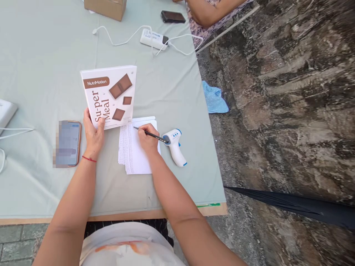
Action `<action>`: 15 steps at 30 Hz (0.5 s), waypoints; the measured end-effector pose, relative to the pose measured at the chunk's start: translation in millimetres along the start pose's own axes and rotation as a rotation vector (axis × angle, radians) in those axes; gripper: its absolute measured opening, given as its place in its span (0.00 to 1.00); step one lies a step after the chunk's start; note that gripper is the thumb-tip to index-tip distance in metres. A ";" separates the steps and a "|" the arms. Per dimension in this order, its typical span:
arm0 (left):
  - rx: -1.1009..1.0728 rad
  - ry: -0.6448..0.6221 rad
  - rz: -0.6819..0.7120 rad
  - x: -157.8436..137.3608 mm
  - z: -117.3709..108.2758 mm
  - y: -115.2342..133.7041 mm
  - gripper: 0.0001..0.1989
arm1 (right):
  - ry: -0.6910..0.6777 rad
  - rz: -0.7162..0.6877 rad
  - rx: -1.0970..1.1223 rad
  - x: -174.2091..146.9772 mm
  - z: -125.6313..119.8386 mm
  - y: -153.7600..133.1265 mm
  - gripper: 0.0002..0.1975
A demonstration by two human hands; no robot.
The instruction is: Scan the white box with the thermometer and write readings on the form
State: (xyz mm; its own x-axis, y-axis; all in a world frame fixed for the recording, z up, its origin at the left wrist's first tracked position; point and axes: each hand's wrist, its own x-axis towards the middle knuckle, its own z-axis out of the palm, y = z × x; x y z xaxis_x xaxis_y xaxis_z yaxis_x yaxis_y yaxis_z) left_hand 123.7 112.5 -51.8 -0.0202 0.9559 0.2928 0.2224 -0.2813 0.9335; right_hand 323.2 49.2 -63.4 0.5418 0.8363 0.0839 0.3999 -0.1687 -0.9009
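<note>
My left hand [94, 131] grips the lower left edge of a white box [122, 107] with brown chocolate pictures and the words "Su-per Meal", thumb on its front. The box is tilted up above the table. In my right hand [149, 136] is a slim black pen [155, 136], its point at upper left over a stack of white paper sheets [140, 162]. Columns of small handwriting run down the left of the sheets; the right part is blank. A white and blue infrared thermometer [176, 147] lies just right of the pen's end.
A phone [70, 143] with a lit screen lies left of my left hand. Farther back are a white power bank [152, 38] with cables, a dark phone [173, 17] and a cardboard box [107, 8]. Another person's arm [205, 13] rests at the far right corner.
</note>
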 end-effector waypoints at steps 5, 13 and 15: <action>-0.005 -0.005 0.016 0.5 0.0 -0.1 0.33 | 0.002 -0.001 0.007 0.2 -0.3 -1.1 0.05; -0.008 0.004 0.013 0.3 0.3 1.8 0.33 | 0.001 -0.015 0.005 -1.0 -0.5 0.3 0.04; -0.007 0.009 0.010 0.3 0.6 1.9 0.32 | 0.017 -0.028 -0.001 -1.5 -0.1 0.9 0.05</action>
State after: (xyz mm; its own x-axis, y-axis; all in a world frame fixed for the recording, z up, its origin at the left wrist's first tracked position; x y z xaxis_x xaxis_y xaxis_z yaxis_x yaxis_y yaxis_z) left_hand 124.7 112.3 -50.1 -0.0264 0.9525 0.3035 0.2162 -0.2910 0.9320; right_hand 322.8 47.7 -64.3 0.5425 0.8320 0.1164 0.4157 -0.1454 -0.8978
